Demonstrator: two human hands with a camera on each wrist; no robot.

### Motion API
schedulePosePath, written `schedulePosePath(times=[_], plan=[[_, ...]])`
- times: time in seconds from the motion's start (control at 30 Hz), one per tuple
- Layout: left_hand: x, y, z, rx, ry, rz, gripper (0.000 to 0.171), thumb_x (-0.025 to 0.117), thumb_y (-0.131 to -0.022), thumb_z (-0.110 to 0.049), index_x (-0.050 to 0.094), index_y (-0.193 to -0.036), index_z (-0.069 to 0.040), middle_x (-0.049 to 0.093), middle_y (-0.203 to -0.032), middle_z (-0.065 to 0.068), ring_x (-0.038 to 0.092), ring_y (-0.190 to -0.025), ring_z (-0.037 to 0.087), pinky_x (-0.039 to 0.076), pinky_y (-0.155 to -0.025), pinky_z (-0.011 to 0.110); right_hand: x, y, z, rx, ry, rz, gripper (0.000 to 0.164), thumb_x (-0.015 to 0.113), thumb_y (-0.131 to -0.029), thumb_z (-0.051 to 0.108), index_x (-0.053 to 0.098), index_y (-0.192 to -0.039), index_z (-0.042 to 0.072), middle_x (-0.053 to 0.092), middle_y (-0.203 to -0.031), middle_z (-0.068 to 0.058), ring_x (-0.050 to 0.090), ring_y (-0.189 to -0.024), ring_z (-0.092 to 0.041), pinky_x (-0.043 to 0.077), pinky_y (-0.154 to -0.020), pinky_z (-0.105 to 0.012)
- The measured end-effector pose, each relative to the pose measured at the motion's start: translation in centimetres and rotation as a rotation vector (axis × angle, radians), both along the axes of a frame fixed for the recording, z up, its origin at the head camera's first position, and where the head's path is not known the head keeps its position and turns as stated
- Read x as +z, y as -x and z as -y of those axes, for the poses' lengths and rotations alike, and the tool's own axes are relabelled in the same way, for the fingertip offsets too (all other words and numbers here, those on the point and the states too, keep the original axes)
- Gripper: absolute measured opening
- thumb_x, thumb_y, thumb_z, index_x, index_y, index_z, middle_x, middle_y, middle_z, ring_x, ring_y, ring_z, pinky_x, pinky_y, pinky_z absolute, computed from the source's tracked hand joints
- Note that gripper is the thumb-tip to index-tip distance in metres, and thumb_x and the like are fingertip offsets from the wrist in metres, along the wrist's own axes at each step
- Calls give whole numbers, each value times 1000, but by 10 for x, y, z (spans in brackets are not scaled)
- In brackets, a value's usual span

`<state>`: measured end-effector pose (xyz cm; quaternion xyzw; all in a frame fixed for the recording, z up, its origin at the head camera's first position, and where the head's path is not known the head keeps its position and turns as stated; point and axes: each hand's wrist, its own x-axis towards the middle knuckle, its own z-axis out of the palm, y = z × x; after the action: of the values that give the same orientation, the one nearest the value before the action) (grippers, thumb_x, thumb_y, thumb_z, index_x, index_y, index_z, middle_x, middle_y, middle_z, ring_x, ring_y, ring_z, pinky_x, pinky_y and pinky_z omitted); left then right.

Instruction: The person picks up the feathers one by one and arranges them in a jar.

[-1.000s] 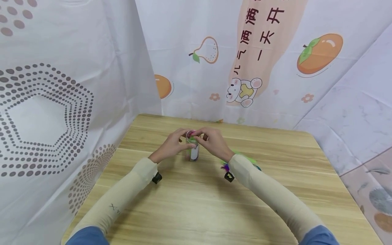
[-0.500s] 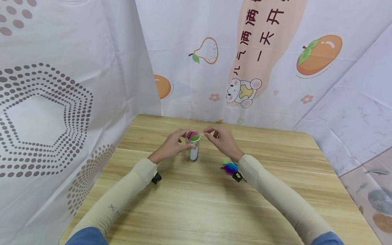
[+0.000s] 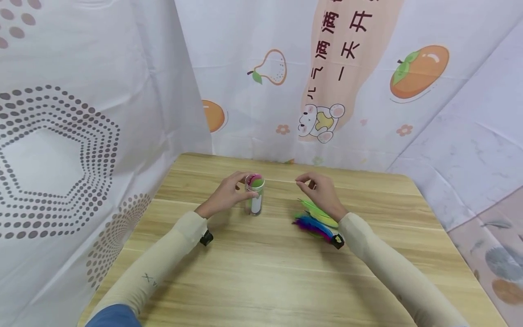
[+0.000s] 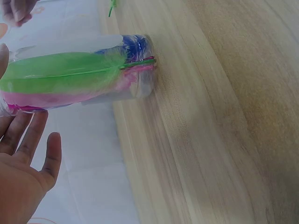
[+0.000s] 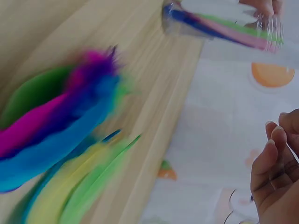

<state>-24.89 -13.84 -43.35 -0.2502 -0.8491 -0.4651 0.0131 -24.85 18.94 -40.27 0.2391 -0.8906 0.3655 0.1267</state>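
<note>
My left hand [image 3: 229,193] grips a clear upright jar [image 3: 255,204] near its top, thumb in front and fingers behind. Inside the jar stand a green feather [image 4: 60,72], a pink feather [image 4: 56,99] and something dark blue [image 5: 201,25]. Its mouth is uncovered, with feather tips near the rim. Off to the jar's right, my right hand [image 3: 323,193] hangs above the table with bent fingers and thumb close together; nothing shows between them. Below that hand lie several loose feathers: blue [image 5: 65,144], magenta [image 5: 32,121], yellow [image 5: 67,182] and green [image 5: 98,182] among them.
Everything rests on a wood-grain table [image 3: 245,272]. A printed white curtain [image 3: 245,118] hangs behind the far edge, and another dotted curtain [image 3: 53,159] hangs along the left side. Small black cameras sit at both wrists.
My right hand has come away from the jar's mouth and moved right, over the loose feathers, which now show more. My left hand still holds the jar in place.
</note>
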Motion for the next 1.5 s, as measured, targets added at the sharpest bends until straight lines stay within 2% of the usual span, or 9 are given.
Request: schedulePosePath(times=[0.2,0.4,0.6,0.8,1.13,1.27,1.5], plan=[[-2,1,2,11,7,-7,61,77,-90,-49,57,-144,-29,59,-137,-7,54,-119,14,49,-94,43,-10,-4,-27,-37,-15,31,14,70,-101,20,76,-110,12,74,-100,-1,59,-68,-17,47,-57,-28],[-3,2,3,0,-1,-11,62,79,-89,-47,57,-145,-30,62,-132,0,55,-117,15,49,-93,44,-21,-10,-53,-94,-45,91,16,67,-103,23,75,-113,13,73,-103,-2,58,-71,-18,47,-56,-30],[-4,1,5,4,-6,-11,63,78,-88,-50,57,-145,-32,60,-128,-9,55,-115,14,49,-92,44,-34,-11,-75,-117,-68,107,19,67,-103,23,76,-114,11,74,-102,-2,57,-70,-18,47,-57,-30],[-5,1,7,6,-8,-11,64,77,-88,-54,57,-145,-32,60,-128,-8,55,-115,14,49,-92,44,-45,-13,-92,-142,-105,100,21,68,-102,20,75,-114,5,74,-101,-5,56,-71,-17,46,-62,-30],[-6,1,6,5,-3,-16,66,77,-88,-54,56,-146,-31,60,-128,-7,55,-115,16,49,-93,45,-61,-17,-117,-168,-189,223,20,69,-101,16,73,-112,0,73,-103,-12,61,-76,-16,52,-68,-31],[-5,0,5,0,-4,-8,66,78,-88,-53,56,-146,-31,59,-127,-7,55,-114,16,49,-93,46,-66,-19,-122,-182,-215,285,23,69,-101,19,73,-111,-1,73,-102,-11,63,-76,-17,54,-68,-35],[-2,-1,2,-4,3,0,64,77,-89,-53,56,-146,-32,59,-126,-7,54,-114,15,49,-93,44,-72,-22,-125,-221,-266,323,26,69,-100,28,75,-108,4,75,-101,-9,68,-92,-25,56,-81,-45]])
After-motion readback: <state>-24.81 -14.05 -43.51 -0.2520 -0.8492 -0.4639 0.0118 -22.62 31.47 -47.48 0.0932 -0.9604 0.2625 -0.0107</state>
